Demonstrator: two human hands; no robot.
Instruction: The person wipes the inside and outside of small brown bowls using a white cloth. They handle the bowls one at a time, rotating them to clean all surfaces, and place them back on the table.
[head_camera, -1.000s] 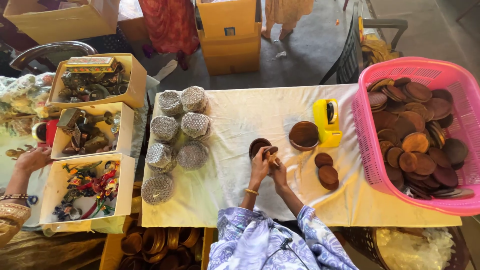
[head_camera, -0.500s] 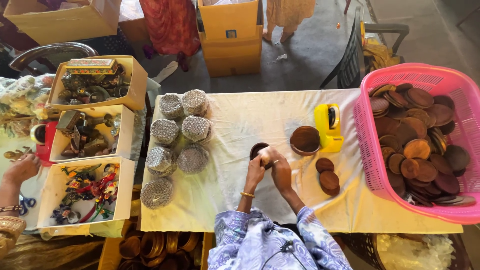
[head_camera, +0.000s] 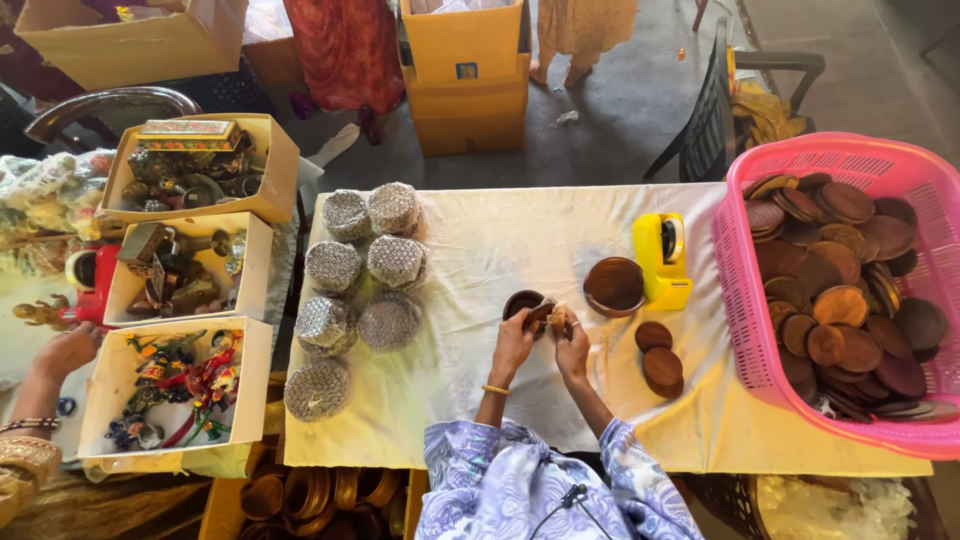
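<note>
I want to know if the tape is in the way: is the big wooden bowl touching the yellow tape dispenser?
Touching. In the head view the wooden bowl has its right rim pressed against the yellow tape dispenser, with no cloth showing between them.

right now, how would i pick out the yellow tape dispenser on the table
On the cloth-covered table, look just left of the pink basket of wooden discs. The tape dispenser stands beside a brown wooden bowl; it is the only bright yellow plastic thing on the cloth.
</note>
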